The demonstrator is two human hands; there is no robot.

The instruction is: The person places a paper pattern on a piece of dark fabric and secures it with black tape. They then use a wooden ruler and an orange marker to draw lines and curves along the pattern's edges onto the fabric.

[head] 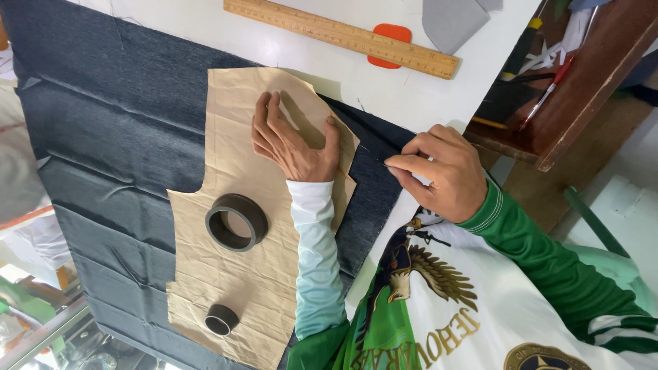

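Left hand [291,140] lies flat, fingers spread, pressing the tan paper pattern [233,267] onto dark denim cloth [116,130] on the white table [356,82]. Right hand [442,171] pinches a thin marking tool, barely visible, at the pattern's edge. Two dark ring weights [236,221] rest on the pattern.

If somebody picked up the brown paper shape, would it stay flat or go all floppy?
Probably floppy: the brown paper pattern looks thin and creased. It seems light, since a big ring, a small ring and the left hand press it onto the denim. It might slide without them.
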